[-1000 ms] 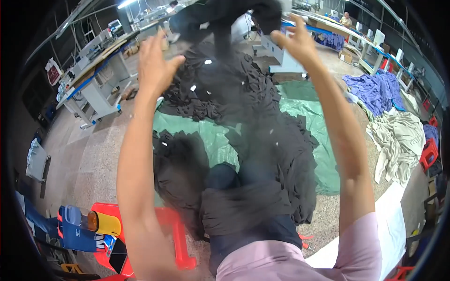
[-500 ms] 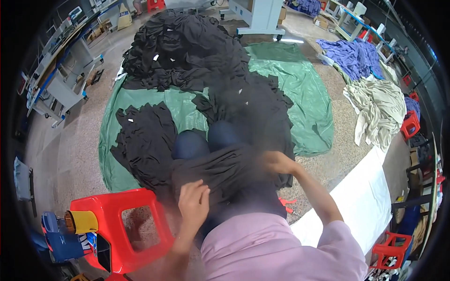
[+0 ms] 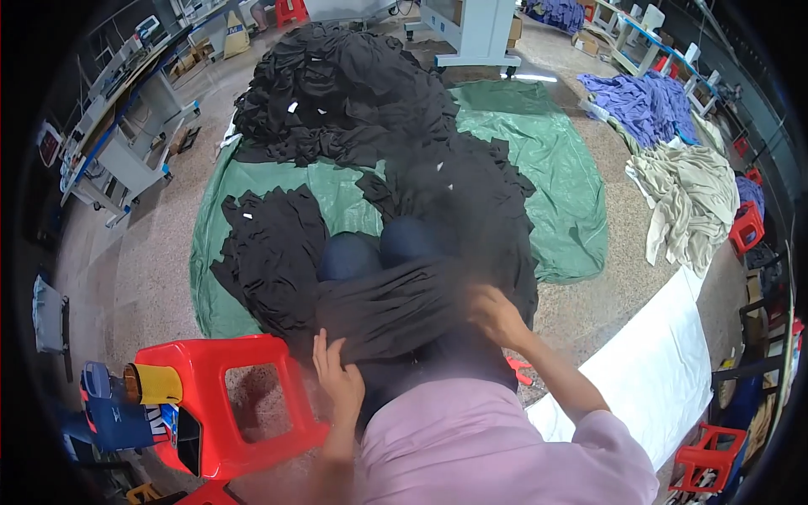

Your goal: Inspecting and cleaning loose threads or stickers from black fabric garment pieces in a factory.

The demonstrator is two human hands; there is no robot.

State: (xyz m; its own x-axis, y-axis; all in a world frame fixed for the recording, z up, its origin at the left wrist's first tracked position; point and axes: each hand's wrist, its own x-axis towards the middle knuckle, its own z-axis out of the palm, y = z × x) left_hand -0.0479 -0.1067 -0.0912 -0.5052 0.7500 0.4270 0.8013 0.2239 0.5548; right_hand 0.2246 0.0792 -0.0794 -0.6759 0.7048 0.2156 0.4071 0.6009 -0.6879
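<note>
A black garment (image 3: 387, 307) lies stretched across my lap, over dark trousers. My right hand (image 3: 495, 316) is closed at the garment's right edge, its fingertips partly lost in dark cloth and blur. At the near left edge of the cloth is my left hand (image 3: 338, 377), its fingers stretched and apart, gripping nothing. Left of my knees lies a smaller heap of black garments (image 3: 273, 257). Another spread of black garments (image 3: 484, 189) runs along the right of my legs. Beside my right hip sits a small red object (image 3: 520, 370), partly hidden.
A large black garment pile (image 3: 337, 93) rests on a green sheet (image 3: 564, 194). At my left stands a red plastic stool (image 3: 202, 362) with a yellow roll (image 3: 160, 384) on it. White sheeting (image 3: 648, 370), cream cloth (image 3: 686, 194) and purple cloth (image 3: 644, 105) lie to the right.
My left hand has shifted slightly left and down, its fingers spreading. The right hand has turned a little at the cloth's edge. The whole view has moved slightly.
</note>
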